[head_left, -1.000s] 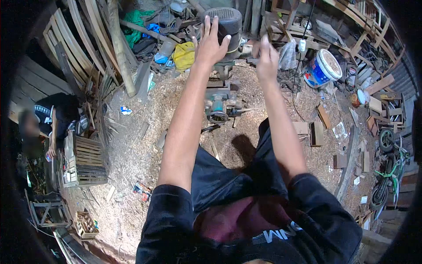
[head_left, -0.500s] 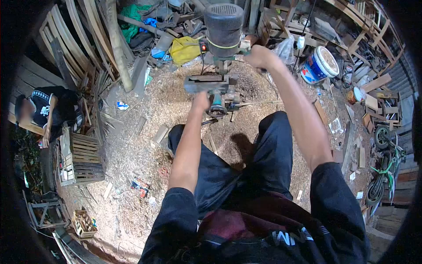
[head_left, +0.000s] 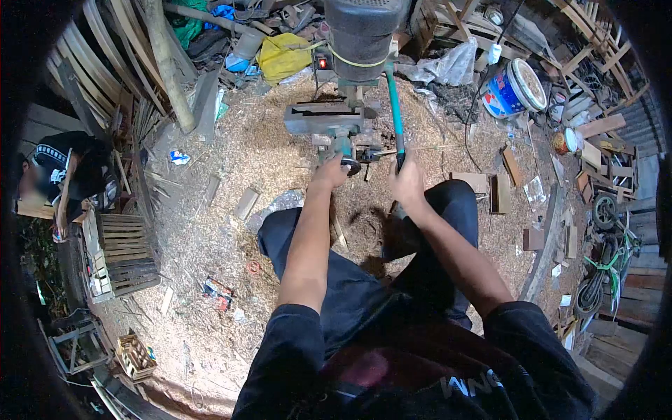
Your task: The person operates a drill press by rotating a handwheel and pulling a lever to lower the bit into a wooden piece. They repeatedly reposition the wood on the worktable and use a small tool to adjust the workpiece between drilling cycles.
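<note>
In front of my knees stands a mortising machine with a dark motor housing [head_left: 364,42] and a lit red switch [head_left: 323,63]. Beneath its head, a piece of wood [head_left: 325,110] lies in the metal vise [head_left: 308,125]. My left hand [head_left: 330,173] is closed on the rim of a round handwheel [head_left: 351,165] below the vise. A green lever [head_left: 395,105] with a black grip slants down from the machine's right side toward me. My right hand [head_left: 408,183] is wrapped around its lower end, partly hiding the grip.
Wood shavings [head_left: 231,161] cover the ground, with offcuts [head_left: 246,204] scattered about. A paint bucket [head_left: 514,87] stands at the right rear, beside wood scraps. At left, a seated person [head_left: 70,175] is near a slatted crate [head_left: 122,252]. A yellow sack [head_left: 288,59] lies behind the machine.
My right hand has come down toward me with the lever, which now points downward. My left hand has shifted from the vise's front to the handwheel. The view has tilted slightly.
</note>
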{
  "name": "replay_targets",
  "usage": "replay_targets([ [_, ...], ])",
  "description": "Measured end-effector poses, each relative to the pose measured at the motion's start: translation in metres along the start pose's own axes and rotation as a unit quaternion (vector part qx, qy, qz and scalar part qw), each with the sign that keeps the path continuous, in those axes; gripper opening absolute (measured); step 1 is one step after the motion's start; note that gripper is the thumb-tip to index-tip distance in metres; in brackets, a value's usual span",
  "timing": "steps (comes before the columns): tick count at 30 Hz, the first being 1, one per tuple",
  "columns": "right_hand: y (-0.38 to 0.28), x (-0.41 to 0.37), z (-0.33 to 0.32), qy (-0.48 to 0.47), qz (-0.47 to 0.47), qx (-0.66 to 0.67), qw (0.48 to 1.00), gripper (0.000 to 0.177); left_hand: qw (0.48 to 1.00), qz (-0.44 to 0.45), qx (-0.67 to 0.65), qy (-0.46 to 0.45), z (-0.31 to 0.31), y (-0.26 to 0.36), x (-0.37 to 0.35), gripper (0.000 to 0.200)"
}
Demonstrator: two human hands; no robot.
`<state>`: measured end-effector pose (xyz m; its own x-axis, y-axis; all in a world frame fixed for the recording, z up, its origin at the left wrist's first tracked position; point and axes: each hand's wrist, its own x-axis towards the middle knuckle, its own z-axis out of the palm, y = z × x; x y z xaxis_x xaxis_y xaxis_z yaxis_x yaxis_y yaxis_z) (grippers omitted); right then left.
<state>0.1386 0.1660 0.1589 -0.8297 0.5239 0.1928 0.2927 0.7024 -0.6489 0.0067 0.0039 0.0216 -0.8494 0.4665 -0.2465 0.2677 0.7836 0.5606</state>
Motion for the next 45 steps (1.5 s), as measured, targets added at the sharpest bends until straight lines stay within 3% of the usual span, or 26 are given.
replay_targets([
  [1,0.009,-0.002,0.010,-0.026,0.013,0.058,0.998,0.030,1.000,0.014,0.008,0.007,0.004,-0.005,0.004,0.044],
  [4,0.048,-0.013,0.056,0.053,-0.036,0.034,0.997,0.033,0.994,0.060,-0.051,0.070,0.009,-0.003,-0.006,0.035],
  [5,0.051,-0.012,0.061,0.015,-0.003,0.030,0.999,0.040,0.984,0.093,-0.087,0.122,0.009,0.001,-0.012,0.024],
  [13,0.115,-0.008,0.145,0.019,0.024,0.049,0.998,0.046,0.971,0.074,-0.158,0.161,0.013,0.008,-0.014,0.022],
  [16,0.119,-0.002,0.155,-0.058,0.133,0.034,0.989,0.043,0.970,0.066,-0.166,0.163,0.013,0.009,-0.014,0.022],
  [20,0.134,-0.006,0.168,0.063,0.000,0.067,0.996,0.043,0.972,0.102,-0.126,0.169,0.017,-0.002,-0.010,0.029],
  [22,0.124,-0.007,0.162,0.073,-0.016,0.066,0.995,0.044,0.967,0.133,-0.091,0.197,0.026,-0.013,-0.012,0.037],
  [25,0.101,-0.012,0.128,-0.032,0.076,0.076,0.994,0.046,0.961,0.149,-0.040,0.231,0.032,-0.022,-0.014,0.051],
  [28,0.064,-0.017,0.080,0.120,-0.135,0.083,0.980,0.048,0.976,0.107,-0.045,0.186,0.023,-0.019,-0.024,0.058],
  [30,0.040,-0.011,0.040,0.117,-0.170,0.109,0.972,0.041,0.989,0.051,-0.093,0.107,-0.011,0.007,-0.035,0.057],
  [32,0.022,0.006,0.000,0.088,-0.242,0.128,0.958,0.035,0.987,0.064,-0.063,0.134,-0.039,0.027,-0.040,0.055],
  [33,-0.006,0.009,-0.039,-0.014,-0.098,0.219,0.971,0.032,0.986,0.066,-0.048,0.144,-0.051,0.035,-0.047,0.054],
  [35,-0.044,0.034,-0.082,-0.051,-0.031,0.347,0.936,0.035,0.975,0.056,-0.094,0.193,-0.079,0.058,-0.055,0.048],
  [37,-0.078,0.074,-0.104,0.102,-0.217,0.374,0.896,0.036,0.961,0.083,-0.084,0.250,-0.106,0.078,-0.058,0.048],
  [38,-0.106,0.085,-0.128,0.114,-0.249,0.378,0.884,0.039,0.951,0.113,-0.052,0.282,-0.119,0.085,-0.057,0.050],
  [39,-0.109,0.128,-0.117,0.184,-0.309,0.397,0.845,0.047,0.939,0.142,-0.020,0.311,-0.130,0.089,-0.058,0.053],
  [42,-0.117,0.181,-0.140,0.129,-0.287,0.291,0.904,0.053,0.911,0.199,-0.026,0.361,-0.161,0.103,-0.054,0.057],
  [45,-0.101,0.203,-0.126,0.131,-0.263,0.236,0.926,0.050,0.930,0.150,-0.003,0.336,-0.192,0.124,-0.059,0.070],
])
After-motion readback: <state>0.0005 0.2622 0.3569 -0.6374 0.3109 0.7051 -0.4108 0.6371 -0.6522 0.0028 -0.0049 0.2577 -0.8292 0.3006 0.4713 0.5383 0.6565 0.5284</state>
